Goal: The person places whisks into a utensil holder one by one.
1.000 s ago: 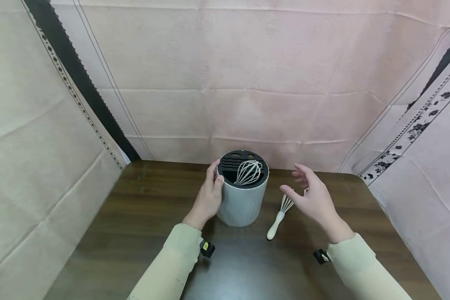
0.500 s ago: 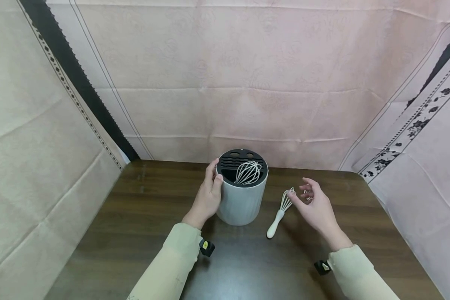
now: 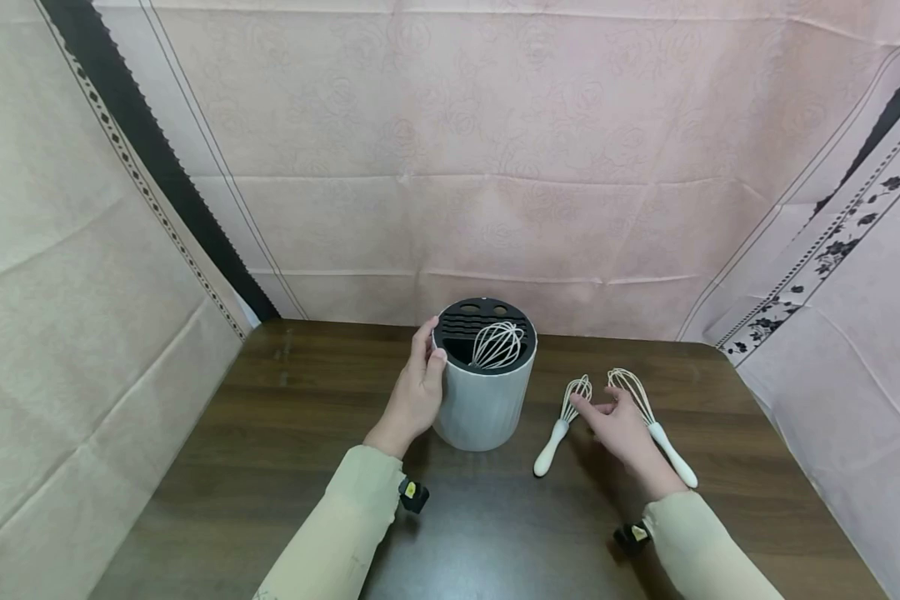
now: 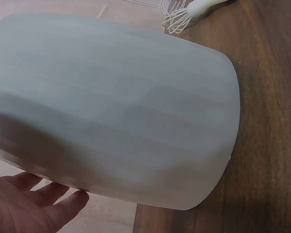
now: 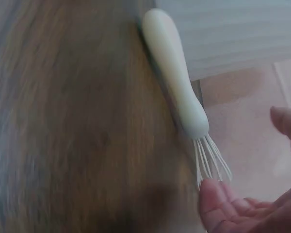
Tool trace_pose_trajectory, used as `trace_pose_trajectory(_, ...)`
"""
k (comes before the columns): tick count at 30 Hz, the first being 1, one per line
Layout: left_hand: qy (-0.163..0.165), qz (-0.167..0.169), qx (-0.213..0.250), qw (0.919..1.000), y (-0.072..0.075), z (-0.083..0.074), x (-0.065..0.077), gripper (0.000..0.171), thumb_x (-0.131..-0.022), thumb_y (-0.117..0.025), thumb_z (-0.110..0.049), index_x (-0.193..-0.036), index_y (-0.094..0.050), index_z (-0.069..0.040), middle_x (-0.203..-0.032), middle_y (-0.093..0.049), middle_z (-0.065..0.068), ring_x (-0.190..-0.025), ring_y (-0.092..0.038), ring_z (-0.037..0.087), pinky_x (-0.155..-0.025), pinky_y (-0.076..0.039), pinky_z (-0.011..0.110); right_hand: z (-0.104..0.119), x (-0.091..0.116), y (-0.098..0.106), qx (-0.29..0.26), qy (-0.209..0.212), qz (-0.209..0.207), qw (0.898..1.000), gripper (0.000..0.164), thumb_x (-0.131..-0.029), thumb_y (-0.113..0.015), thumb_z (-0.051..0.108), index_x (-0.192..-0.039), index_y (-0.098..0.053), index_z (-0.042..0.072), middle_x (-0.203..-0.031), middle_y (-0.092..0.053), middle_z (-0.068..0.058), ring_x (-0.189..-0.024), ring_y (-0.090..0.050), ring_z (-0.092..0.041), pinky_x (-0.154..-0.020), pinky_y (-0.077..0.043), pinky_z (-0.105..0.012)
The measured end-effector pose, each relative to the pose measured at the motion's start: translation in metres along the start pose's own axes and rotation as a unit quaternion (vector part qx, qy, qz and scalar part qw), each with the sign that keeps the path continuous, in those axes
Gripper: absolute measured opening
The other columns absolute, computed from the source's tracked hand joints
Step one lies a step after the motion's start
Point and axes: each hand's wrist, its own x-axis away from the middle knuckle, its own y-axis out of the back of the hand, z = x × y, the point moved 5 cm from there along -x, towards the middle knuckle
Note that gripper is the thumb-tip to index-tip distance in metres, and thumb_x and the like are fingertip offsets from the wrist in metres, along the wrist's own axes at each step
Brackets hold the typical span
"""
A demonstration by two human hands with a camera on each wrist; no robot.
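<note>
A pale grey utensil holder (image 3: 483, 410) with a black slotted lid stands on the table. One whisk (image 3: 497, 345) sits in its front opening, wire loops up and handle hidden inside. My left hand (image 3: 412, 396) holds the holder's left side, thumb near the front rim. To the right lie two white-handled whisks: the nearer whisk (image 3: 552, 448) beside the holder, the other whisk (image 3: 672, 456) farther right. Between them is my right hand (image 3: 622, 429), holding nothing. In the right wrist view its fingertips are right at the wires of the nearer whisk (image 5: 172, 68), thumb spread away.
The brown wooden table (image 3: 300, 492) ends at a back edge just behind the holder. Pale cloth (image 3: 540, 167) hangs behind it, and more cloth hangs at both sides. A small black device (image 3: 414, 495) is strapped at each wrist.
My right hand has come down and toward me, from above the whisks to low beside the nearer one, uncovering the right-hand whisk. My left hand and the holder stay in place.
</note>
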Motion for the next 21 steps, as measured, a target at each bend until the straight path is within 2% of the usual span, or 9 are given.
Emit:
trace_pose_trajectory(4, 0.002, -0.001, -0.004, 1.0, 0.001, 0.0, 0.0, 0.049, -0.103, -0.026, -0.052, -0.149, -0.008, -0.048, -0.157, -0.023, 0.004, -0.139, -0.031, 0.026, -0.107, -0.03, 0.054, -0.01, -0.005, -0.01, -0.061, -0.068, 0.039, 0.995, 0.105, -0.084, -0.063, 0.061, -0.147, -0.014, -0.007, -0.126, -0.046, -0.026, -0.101, -0.059, -0.032, -0.079, -0.054, -0.038)
trace_pose_trajectory(6, 0.004, -0.001, -0.004, 1.0, 0.001, 0.0, 0.001, 0.05, -0.102, -0.026, -0.053, -0.148, -0.008, -0.049, -0.157, -0.023, 0.003, -0.139, -0.031, 0.026, -0.107, -0.03, 0.055, -0.012, -0.007, -0.014, -0.06, -0.081, 0.042, 0.994, 0.103, -0.084, -0.064, 0.059, -0.146, -0.016, -0.007, -0.122, -0.045, -0.024, -0.1, -0.058, -0.03, -0.077, -0.055, -0.037)
trace_pose_trajectory(12, 0.003, -0.002, -0.002, 1.0, 0.001, 0.001, 0.0, 0.049, -0.102, -0.026, -0.053, -0.148, -0.009, -0.05, -0.156, -0.024, 0.003, -0.138, -0.033, 0.025, -0.108, -0.03, 0.053, -0.01, -0.013, -0.022, -0.03, -0.08, 0.041, 0.996, 0.1, -0.086, -0.069, 0.048, -0.144, -0.013, -0.01, -0.127, -0.038, -0.029, -0.094, -0.059, -0.03, -0.075, -0.055, -0.039)
trace_pose_trajectory(16, 0.002, 0.0, -0.003, 1.0, 0.001, 0.0, 0.0, 0.049, -0.103, -0.027, -0.052, -0.148, -0.008, -0.05, -0.156, -0.026, 0.004, -0.137, -0.034, 0.025, -0.107, -0.03, 0.053, -0.01, -0.015, -0.024, -0.014, -0.081, 0.039, 0.996, 0.094, -0.087, -0.07, 0.039, -0.143, -0.014, -0.01, -0.132, -0.035, -0.03, -0.097, -0.056, -0.031, -0.074, -0.054, -0.04)
trace_pose_trajectory(21, 0.003, -0.001, -0.003, 1.0, 0.0, 0.001, 0.0, 0.049, -0.103, -0.027, -0.052, -0.148, -0.008, -0.05, -0.156, -0.025, 0.004, -0.138, -0.033, 0.025, -0.107, -0.03, 0.053, -0.012, -0.019, -0.025, 0.008, -0.07, 0.031, 0.997, 0.087, -0.087, -0.07, 0.032, -0.14, -0.016, -0.011, -0.118, -0.043, -0.026, -0.089, -0.054, -0.029, -0.065, -0.052, -0.034)
